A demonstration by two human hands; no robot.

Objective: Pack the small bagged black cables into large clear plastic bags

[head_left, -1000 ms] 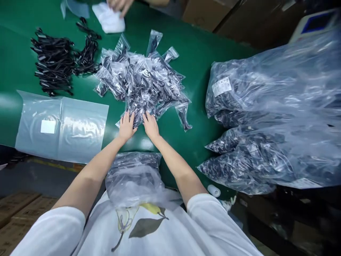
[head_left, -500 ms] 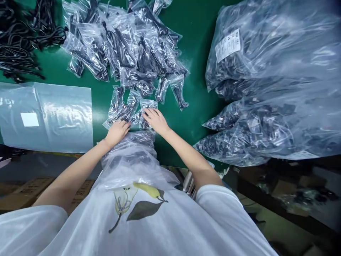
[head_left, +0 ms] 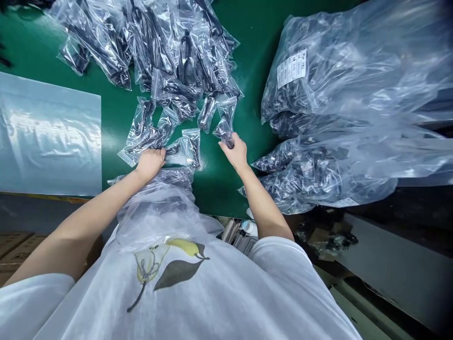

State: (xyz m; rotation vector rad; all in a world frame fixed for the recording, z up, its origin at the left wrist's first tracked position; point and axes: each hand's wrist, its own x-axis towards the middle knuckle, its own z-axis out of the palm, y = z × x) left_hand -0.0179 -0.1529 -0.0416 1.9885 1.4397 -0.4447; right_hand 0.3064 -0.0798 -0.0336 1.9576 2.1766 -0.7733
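My right hand is closed on the lower end of a small clear bag with a black cable in it, at the near right of a pile of bagged cables. Further left, my left hand is curled with its fingers against another bagged cable; its fingertips are partly hidden. More bagged cables lie just beyond and left of that hand. An upright small bag lies between the hands. A large clear plastic bag spreads over the table edge against my shirt.
Large clear sacks full of dark bagged items fill the right side of the green table; one bears a white label. A flat plastic sheet or bag lies at left. Cardboard boxes stand below the table.
My right hand has moved right from the near bags and taken hold of a bagged cable there. My left hand has stayed by the near bags, its fingers now more curled. The view has shifted.
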